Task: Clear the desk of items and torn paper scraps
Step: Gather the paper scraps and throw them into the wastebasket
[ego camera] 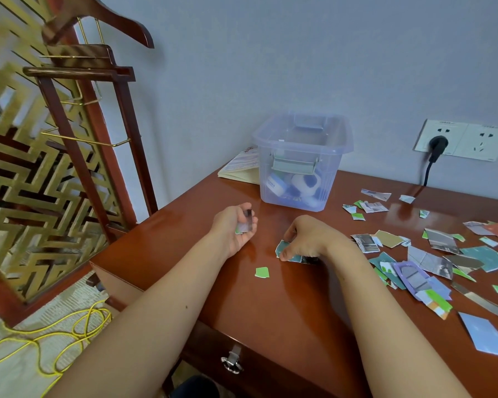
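Left hand [237, 225] grips collected scraps [245, 224]; right hand [305, 239] fingers pinch teal scrap [283, 248] on table [270, 297]. Risk: overfilled left grip sheds pieces.

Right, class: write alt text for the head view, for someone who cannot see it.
The right hand pinches a teal scrap on the wooden desk; the left hand holds gathered scraps. More torn scraps lie alongside, a clear bin behind.

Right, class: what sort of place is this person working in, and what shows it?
Probably a hotel room or bedroom: a polished wooden desk against a wall with sockets, a wooden clothes stand with a hanger top beside it, and a gold lattice screen behind.
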Available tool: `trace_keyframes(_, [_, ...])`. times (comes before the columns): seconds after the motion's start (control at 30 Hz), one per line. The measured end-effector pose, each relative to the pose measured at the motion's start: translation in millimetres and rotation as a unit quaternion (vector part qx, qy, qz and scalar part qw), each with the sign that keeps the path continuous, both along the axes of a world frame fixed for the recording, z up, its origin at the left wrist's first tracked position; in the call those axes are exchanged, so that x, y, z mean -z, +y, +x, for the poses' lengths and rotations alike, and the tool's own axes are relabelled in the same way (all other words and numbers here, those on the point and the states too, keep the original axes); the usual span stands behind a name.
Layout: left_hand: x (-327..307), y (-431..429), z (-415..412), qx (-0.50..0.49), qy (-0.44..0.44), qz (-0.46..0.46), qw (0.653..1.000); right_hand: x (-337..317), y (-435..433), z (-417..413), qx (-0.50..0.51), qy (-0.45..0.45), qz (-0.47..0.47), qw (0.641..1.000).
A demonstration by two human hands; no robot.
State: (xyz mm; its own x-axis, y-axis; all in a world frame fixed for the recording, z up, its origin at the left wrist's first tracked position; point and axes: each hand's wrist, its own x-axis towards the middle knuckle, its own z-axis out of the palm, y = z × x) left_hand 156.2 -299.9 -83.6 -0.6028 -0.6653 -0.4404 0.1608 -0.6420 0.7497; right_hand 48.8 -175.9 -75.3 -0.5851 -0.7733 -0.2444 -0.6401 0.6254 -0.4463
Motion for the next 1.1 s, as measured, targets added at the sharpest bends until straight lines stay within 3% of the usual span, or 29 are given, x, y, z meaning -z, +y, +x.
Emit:
trace_keyframes(0.13, [-1,5,4,0.003,-0.042,-0.036,0.998,0,2,5,0.012,-0.026,-0.016,0.999])
trace_keyframes(0.3, [1,13,13,0.111,-0.142,-0.176,0.968,8,5,6,0.049,0.003,-0.033,0.998])
trace_keyframes(0.47, [-3,17,28,0.234,-0.246,-0.378,0.861,9,12,8,0.084,0.052,-0.002,0.995])
trace_keyframes(0.63, [-9,20,44,0.361,-0.310,-0.455,0.752,9,14,14,0.098,0.070,0.016,0.993])
trace_keyframes(0.73, [-9,22,50,0.389,-0.328,-0.502,0.699,8,15,16,0.108,0.061,0.019,0.992])
trace_keyframes(0.9, [-10,27,51,0.384,-0.329,-0.519,0.689,7,16,23,0.129,0.046,-0.013,0.990])
trace_keyframes(1.1, [-6,27,50,0.380,-0.324,-0.511,0.699,18,20,27,0.131,0.015,-0.133,0.982])
